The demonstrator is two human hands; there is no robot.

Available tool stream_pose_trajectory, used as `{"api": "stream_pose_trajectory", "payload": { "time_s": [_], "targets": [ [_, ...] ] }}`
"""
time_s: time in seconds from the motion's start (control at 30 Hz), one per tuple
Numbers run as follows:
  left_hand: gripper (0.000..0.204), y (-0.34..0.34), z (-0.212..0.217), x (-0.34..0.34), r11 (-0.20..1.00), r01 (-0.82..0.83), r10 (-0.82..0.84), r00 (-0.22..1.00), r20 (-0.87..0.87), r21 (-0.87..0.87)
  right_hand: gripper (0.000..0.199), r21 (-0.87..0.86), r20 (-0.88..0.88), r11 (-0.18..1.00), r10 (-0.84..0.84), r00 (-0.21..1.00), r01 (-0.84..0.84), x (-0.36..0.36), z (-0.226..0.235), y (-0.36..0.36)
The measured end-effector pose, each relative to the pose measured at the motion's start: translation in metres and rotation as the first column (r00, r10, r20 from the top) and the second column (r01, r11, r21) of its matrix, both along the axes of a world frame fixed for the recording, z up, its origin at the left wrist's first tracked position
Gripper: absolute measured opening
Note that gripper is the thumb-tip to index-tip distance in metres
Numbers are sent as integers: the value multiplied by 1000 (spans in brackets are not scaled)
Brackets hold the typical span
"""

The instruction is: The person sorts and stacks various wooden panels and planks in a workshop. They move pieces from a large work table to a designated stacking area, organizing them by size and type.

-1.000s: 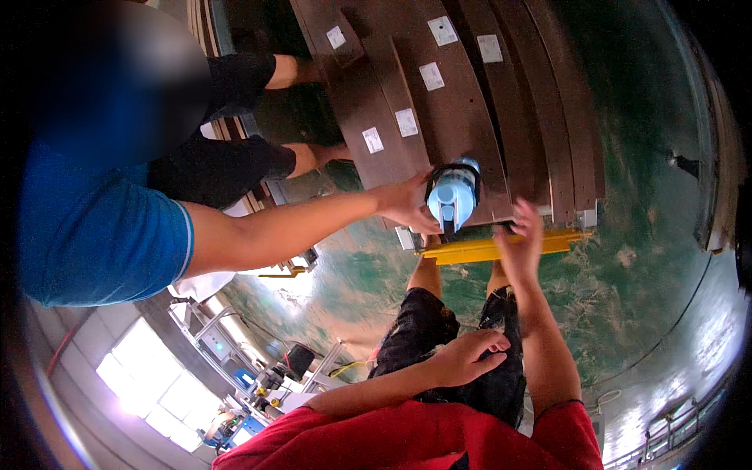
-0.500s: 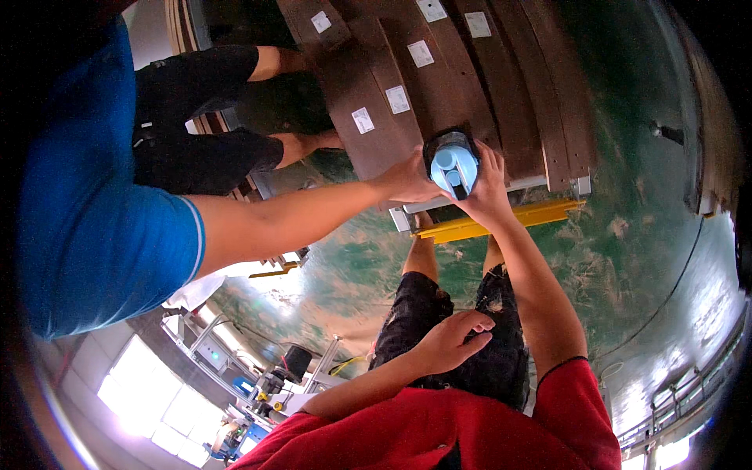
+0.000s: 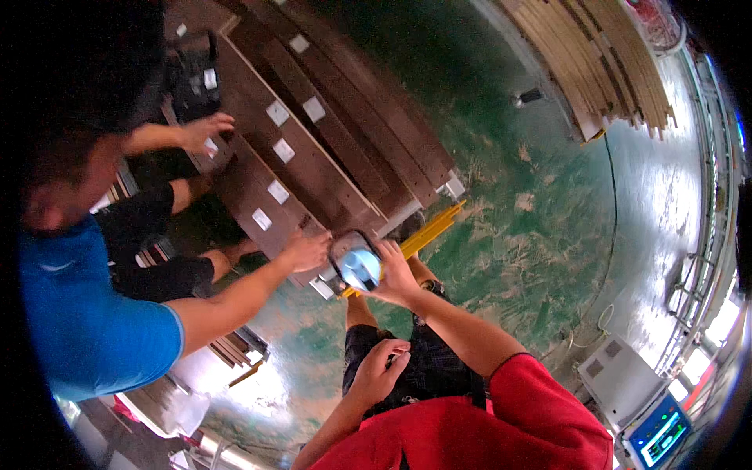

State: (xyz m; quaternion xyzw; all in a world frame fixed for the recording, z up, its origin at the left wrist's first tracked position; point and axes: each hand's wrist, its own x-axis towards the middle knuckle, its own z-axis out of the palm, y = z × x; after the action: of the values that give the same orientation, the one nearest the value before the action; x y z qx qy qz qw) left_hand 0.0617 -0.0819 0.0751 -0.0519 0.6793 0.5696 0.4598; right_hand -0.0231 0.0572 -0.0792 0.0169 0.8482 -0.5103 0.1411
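Note:
My right hand [image 3: 398,276] is wrapped around the right side of a large dark bottle with a light-blue lid [image 3: 360,270], at the near end of the brown boards [image 3: 337,188]. A co-worker's hand [image 3: 307,251] lies close to the bottle's left side; whether it still touches cannot be made out. My left hand [image 3: 380,368] rests in front of my shorts, empty, thumb and fingers apart and slightly bent.
A co-worker in a blue shirt [image 3: 117,313] leans in from the left, other hand [image 3: 207,133] over the boards near a black item [image 3: 194,74]. Yellow metal bar [image 3: 431,227] sits under the boards' near end. More stacked panels [image 3: 595,63] stand far right; a cable [image 3: 615,211] crosses the floor.
My view has turned, so the boards and bottle appear farther left. The co-worker's hand, earlier on the bottle, has loosened from it. Their other hand and head have come into view.

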Motion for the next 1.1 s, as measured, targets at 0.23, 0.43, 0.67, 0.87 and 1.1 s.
{"api": "stream_pose_trajectory", "payload": {
  "time_s": [0.23,0.43,0.67,0.87,1.1],
  "targets": [
    [22,12,58,8,985,-83,60,987,-146,-154,88,124,233,925,-379,896,359,91,69,106],
    [26,29,106,-6,935,43,-212,864,-457,-353,84,201,37,793,-593,804,576,127,119,224],
    [26,27,72,-29,972,106,-198,851,-487,-210,69,-213,29,351,-931,365,912,151,181,318],
    [32,-46,-92,-20,867,92,-246,934,-260,-489,75,-262,7,53,-998,57,964,170,144,430],
    [35,-142,-106,95,855,32,92,973,212,-518,83,-264,150,-192,-976,-156,945,132,129,510]
  ]
}}
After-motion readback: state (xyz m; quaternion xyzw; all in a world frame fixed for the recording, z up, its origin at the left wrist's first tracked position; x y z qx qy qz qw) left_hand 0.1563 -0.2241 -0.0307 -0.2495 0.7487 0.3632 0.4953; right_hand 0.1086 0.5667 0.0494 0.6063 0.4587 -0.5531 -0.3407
